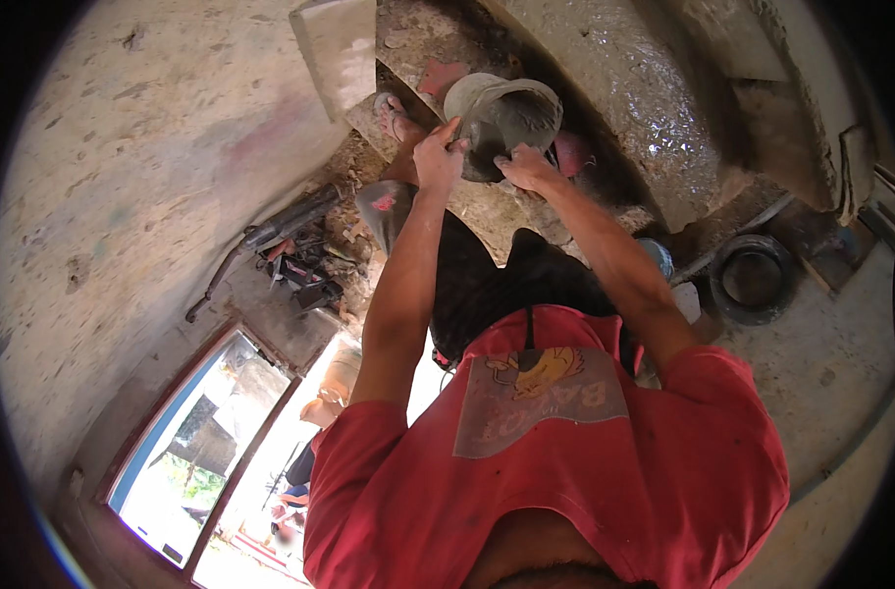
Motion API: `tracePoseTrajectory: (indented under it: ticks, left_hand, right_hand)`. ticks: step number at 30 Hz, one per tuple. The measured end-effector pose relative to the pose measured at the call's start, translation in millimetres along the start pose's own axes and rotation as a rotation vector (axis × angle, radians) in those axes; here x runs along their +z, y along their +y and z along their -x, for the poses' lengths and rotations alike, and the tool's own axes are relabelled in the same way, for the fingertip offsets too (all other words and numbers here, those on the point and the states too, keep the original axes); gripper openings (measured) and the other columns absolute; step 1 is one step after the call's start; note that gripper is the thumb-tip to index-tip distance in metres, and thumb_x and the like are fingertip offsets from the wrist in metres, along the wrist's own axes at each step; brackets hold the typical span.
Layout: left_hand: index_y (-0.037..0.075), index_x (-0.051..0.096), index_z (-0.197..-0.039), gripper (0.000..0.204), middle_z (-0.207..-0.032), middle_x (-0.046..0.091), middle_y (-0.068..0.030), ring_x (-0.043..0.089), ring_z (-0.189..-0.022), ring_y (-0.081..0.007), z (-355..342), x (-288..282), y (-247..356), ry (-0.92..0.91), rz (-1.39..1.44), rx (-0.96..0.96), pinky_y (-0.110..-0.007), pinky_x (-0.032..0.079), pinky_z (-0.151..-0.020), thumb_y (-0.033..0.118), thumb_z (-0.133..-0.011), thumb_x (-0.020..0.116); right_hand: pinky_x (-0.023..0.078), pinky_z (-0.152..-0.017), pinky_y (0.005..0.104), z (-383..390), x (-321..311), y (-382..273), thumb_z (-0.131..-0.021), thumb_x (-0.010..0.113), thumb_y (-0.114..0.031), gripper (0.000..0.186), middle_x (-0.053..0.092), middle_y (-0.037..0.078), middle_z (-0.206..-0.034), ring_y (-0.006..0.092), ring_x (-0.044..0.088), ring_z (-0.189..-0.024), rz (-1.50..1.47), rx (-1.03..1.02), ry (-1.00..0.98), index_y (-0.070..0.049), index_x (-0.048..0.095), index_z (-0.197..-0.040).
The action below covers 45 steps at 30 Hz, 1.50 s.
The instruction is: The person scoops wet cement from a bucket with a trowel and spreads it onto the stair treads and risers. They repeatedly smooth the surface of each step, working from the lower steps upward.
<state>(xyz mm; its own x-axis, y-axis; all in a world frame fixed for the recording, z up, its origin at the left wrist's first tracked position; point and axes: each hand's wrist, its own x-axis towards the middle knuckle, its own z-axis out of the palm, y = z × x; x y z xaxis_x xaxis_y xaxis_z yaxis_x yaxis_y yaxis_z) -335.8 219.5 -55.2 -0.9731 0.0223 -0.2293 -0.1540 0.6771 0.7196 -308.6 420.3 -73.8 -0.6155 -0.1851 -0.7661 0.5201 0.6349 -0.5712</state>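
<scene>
Head view: the step in hand appears to be holding a grey-coated bucket (511, 118) at a tilt, its mouth open to the camera; whether its base touches the ground cannot be told. The left hand (440, 155) pinches the bucket's left edge, one finger stretched along it, and the right hand (528, 167) is curled over the near right edge; the undersides of both grips are hidden. As a judgement, any next move calls for an even hold on both sides, since the wet-looking coating could make the rim slippery. Counted, there are two hands, one bucket and one bare-toed foot (396, 118), which is just left of the bucket. Two reddish pieces show: a flat one (441, 77) just beyond the bucket's left side and a rounded one (572, 154) close by its right. Right of the bucket lies one stretch of wet grey surface (629, 88); farther right and nearer the body is one black round tub-like thing (752, 280). Left of the bucket and nearer is one dark heap (300, 270), its pieces too tangled to count.
</scene>
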Motion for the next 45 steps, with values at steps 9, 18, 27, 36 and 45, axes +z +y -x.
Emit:
tracePoseTrajectory:
  ticks: [9,18,27,36,45]
  left_hand:
    - [0.006,0.066,-0.134,0.047,-0.105,0.072,-0.006,0.068,-0.087,-0.018,-27,-20,-89,0.07,0.891,-0.36,-0.033,0.055,-0.074,-0.009,-0.09,0.067]
    - [0.001,0.065,-0.131,0.038,-0.119,0.07,-0.0228,0.07,-0.107,-0.0377,-16,12,-33,0.327,-0.221,-0.489,-0.046,0.056,-0.089,0.018,-0.096,0.064]
    - [0.0,0.02,-0.162,0.078,-0.17,0.019,-0.0214,0.022,-0.156,-0.0375,65,170,157,-0.433,-0.249,0.372,-0.047,0.025,-0.126,0.02,-0.098,0.059]
    - [0.007,0.015,-0.166,0.083,-0.175,0.008,-0.0088,0.016,-0.16,-0.0276,80,180,211,-0.594,-0.639,0.264,-0.053,0.021,-0.126,0.019,-0.096,0.058]
    - [0.013,0.016,-0.167,0.075,-0.175,0.01,-0.0035,0.026,-0.157,-0.0277,66,176,237,-0.754,-0.852,0.202,-0.062,0.019,-0.125,0.022,-0.099,0.046]
  right_hand:
    - [0.041,-0.041,0.0316,32,11,-3,-0.105,0.058,-0.034,0.033,0.058,0.004,-0.062,0.0126,0.052,-0.045,-0.719,-0.128,-0.004,-0.004,0.068,-0.096]
    - [0.043,-0.046,0.0293,170,-76,63,-0.105,0.056,-0.034,0.036,0.059,0.003,-0.067,0.0096,0.052,-0.05,-0.706,-0.229,0.323,-0.002,0.07,-0.11]
    - [0.057,-0.079,0.0519,230,-143,169,-0.096,0.059,-0.034,0.044,0.071,0.027,-0.105,0.045,0.071,-0.089,0.213,0.061,0.961,-0.003,0.063,-0.128]
    - [0.056,-0.071,0.0586,227,-123,182,-0.098,0.059,-0.034,0.044,0.068,0.025,-0.105,0.0462,0.07,-0.082,0.297,0.091,1.117,-0.009,0.059,-0.135]
    - [0.057,-0.073,0.0559,243,-122,179,-0.098,0.06,-0.031,0.042,0.068,0.024,-0.106,0.0449,0.07,-0.086,0.258,0.079,1.169,-0.009,0.057,-0.134]
